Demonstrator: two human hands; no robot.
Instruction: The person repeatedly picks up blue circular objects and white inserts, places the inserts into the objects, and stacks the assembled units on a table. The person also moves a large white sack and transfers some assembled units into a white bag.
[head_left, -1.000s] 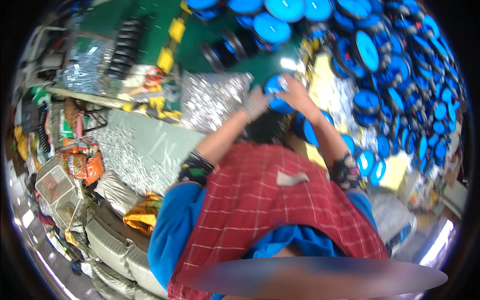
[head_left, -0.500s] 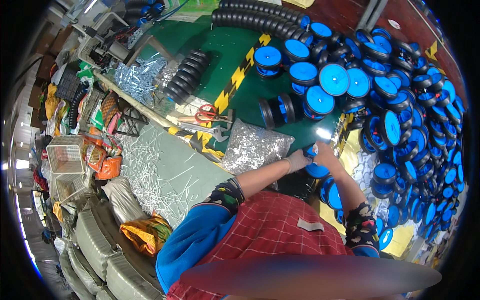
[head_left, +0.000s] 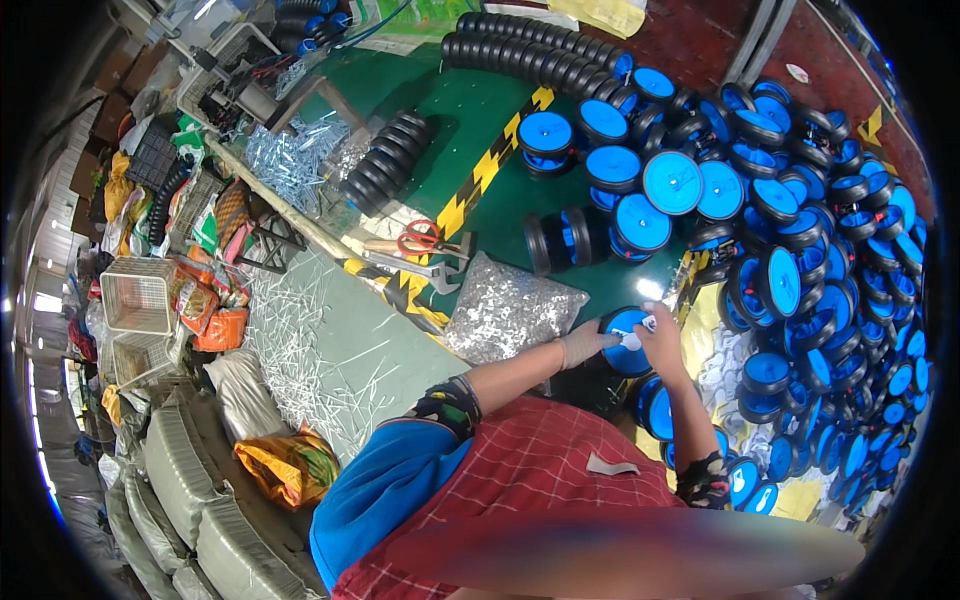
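Observation:
A blue wheel with a black tyre lies face up in front of me, between my two hands. My left hand, in a pale glove, reaches over its left side; the fingers are drawn together at the blue face, and what they grip is too small to tell. Bare and bent at the fingers, my right hand pinches something small and whitish above the wheel's right side. A small white piece shows against the blue between the hands. More blue wheels stand close below my right hand.
Left of my hands lies a clear bag of small metal parts. Beyond it are a wrench, red-handled scissors and a row of black tyres. A large heap of blue wheels fills the right. White strips litter the left.
My hands have drawn apart, baring more of the wheel's blue face. The right hand has shifted right and lower, and the white piece has come into sight. The whole view has shifted slightly.

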